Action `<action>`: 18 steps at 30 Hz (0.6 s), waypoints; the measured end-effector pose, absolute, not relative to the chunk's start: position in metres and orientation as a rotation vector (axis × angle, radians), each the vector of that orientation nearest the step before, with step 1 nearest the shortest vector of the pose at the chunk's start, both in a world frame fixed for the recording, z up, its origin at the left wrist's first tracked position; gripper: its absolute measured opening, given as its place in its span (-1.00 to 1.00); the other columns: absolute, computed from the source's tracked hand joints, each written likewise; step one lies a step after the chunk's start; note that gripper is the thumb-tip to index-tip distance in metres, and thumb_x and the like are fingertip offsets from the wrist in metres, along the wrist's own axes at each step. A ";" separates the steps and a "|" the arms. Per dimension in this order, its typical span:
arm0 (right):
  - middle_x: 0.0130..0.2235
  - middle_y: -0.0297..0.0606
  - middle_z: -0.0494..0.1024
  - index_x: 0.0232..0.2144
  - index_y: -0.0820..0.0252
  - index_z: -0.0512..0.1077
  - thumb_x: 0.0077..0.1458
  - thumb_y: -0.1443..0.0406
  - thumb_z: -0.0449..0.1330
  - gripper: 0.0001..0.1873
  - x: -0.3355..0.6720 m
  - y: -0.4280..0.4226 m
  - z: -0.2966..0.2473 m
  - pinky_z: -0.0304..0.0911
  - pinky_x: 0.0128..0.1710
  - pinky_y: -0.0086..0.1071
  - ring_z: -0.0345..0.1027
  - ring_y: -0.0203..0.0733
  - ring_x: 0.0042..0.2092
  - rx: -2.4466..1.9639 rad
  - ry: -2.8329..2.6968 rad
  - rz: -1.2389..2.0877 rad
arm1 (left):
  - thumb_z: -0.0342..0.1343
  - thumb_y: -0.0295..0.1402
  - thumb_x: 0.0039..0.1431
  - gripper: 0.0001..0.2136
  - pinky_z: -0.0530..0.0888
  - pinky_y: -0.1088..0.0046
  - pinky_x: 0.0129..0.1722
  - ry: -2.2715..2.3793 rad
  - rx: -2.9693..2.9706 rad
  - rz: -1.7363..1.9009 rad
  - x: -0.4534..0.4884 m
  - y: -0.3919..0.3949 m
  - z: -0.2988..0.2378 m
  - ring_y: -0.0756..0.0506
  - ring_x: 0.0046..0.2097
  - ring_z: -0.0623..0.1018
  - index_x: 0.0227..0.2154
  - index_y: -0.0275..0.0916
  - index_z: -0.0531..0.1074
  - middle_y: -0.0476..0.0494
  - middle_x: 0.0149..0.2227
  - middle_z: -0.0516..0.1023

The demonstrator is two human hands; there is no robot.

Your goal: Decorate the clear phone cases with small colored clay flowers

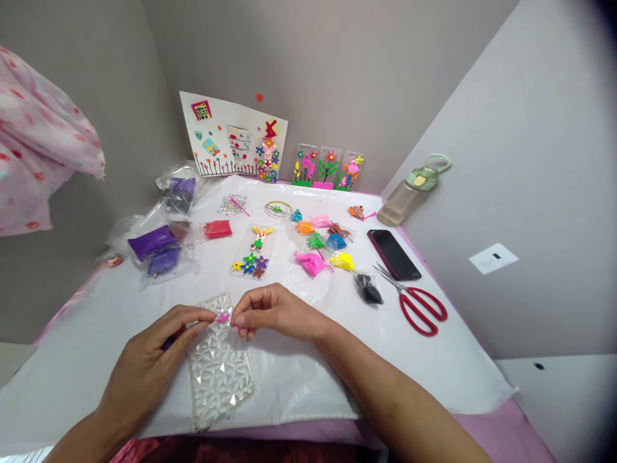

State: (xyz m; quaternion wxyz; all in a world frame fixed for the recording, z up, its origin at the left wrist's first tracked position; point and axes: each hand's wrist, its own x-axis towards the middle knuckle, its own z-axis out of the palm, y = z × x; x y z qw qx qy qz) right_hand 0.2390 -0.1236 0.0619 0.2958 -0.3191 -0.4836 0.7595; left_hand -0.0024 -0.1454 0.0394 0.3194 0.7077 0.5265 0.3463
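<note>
My left hand (157,350) is closed in a pinch, its fingertips at a small piece of pink clay (222,317). Close beside it, my right hand (274,312) has thumb and fingers pressed together, with a bit of pink clay (236,328) showing at the tips. Both hands are over the top part of a clear phone case with a faceted triangle pattern (224,370), which lies on the white sheet. A dark blue or purple bit (168,342) peeks out under my left hand; its kind is hidden.
Behind the hands lies a clear case with a clay rabbit and flowers (250,254). Bagged clay (311,262) in several colours, purple packets (153,244), red-handled scissors (424,310), a phone (394,254) and a bottle (409,193) surround it. Decorated cases (330,168) stand at the wall.
</note>
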 end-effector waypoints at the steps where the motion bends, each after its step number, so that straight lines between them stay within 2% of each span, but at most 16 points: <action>1: -0.46 -0.41 0.54 -0.34 0.28 0.57 -0.09 -0.05 0.51 -0.48 0.239 -0.124 0.062 0.31 -0.31 -0.48 0.39 -0.41 -0.42 -0.848 -1.286 2.022 | 0.18 0.00 0.20 -0.74 0.49 0.55 -0.27 1.393 1.861 0.908 -0.002 -0.145 0.038 -0.06 -0.31 0.61 -0.25 -0.01 0.64 0.05 -0.30 0.65; 4: -0.46 -0.41 0.54 -0.35 0.28 0.56 -0.09 -0.05 0.51 -0.49 0.239 -0.124 0.062 0.31 -0.30 -0.47 0.39 -0.41 -0.42 -0.849 -1.288 2.020 | 0.22 0.07 0.15 -0.66 0.37 0.54 -0.49 1.487 1.833 0.879 -0.002 -0.146 0.034 -0.02 -0.53 0.40 -0.20 -0.04 0.62 0.12 -0.55 0.38; 6: -0.46 -0.41 0.54 -0.35 0.28 0.56 -0.08 -0.05 0.50 -0.49 0.239 -0.124 0.062 0.31 -0.30 -0.47 0.39 -0.41 -0.42 -0.854 -1.291 2.016 | 0.22 0.12 0.13 -0.62 0.33 0.54 -0.52 1.523 1.822 0.860 -0.002 -0.146 0.033 -0.01 -0.55 0.35 -0.23 -0.06 0.61 0.14 -0.59 0.29; 10: -0.48 -0.42 0.53 -0.36 0.28 0.56 -0.09 -0.05 0.51 -0.48 0.239 -0.124 0.061 0.29 -0.32 -0.48 0.39 -0.41 -0.43 -0.859 -1.293 2.019 | 0.20 0.13 0.17 -0.62 0.40 0.51 -0.40 1.458 1.857 0.865 -0.003 -0.146 0.036 -0.05 -0.44 0.49 -0.41 -0.08 0.59 0.04 -0.47 0.52; 14: -0.47 -0.42 0.54 -0.36 0.27 0.56 -0.13 -0.07 0.52 -0.46 0.238 -0.122 0.059 0.29 -0.32 -0.47 0.39 -0.41 -0.43 -0.860 -1.286 2.034 | 0.17 0.05 0.22 -0.68 0.48 0.51 -0.23 1.373 1.853 0.874 -0.004 -0.146 0.040 -0.11 -0.25 0.62 -0.37 -0.06 0.63 -0.01 -0.30 0.65; 16: -0.47 -0.42 0.54 -0.35 0.28 0.56 -0.14 -0.07 0.53 -0.45 0.238 -0.122 0.058 0.29 -0.32 -0.48 0.39 -0.41 -0.43 -0.865 -1.283 2.041 | 0.18 0.02 0.19 -0.71 0.50 0.51 -0.24 1.394 1.841 0.874 -0.004 -0.146 0.039 -0.11 -0.26 0.63 -0.31 -0.04 0.65 0.00 -0.28 0.67; 18: -0.46 -0.41 0.55 -0.36 0.28 0.56 -0.15 -0.07 0.53 -0.45 0.238 -0.122 0.059 0.28 -0.33 -0.48 0.39 -0.42 -0.43 -0.865 -1.279 2.044 | 0.20 0.03 0.15 -0.69 0.46 0.52 -0.37 1.467 1.828 0.863 -0.004 -0.146 0.036 -0.07 -0.40 0.56 -0.25 -0.04 0.65 0.05 -0.42 0.59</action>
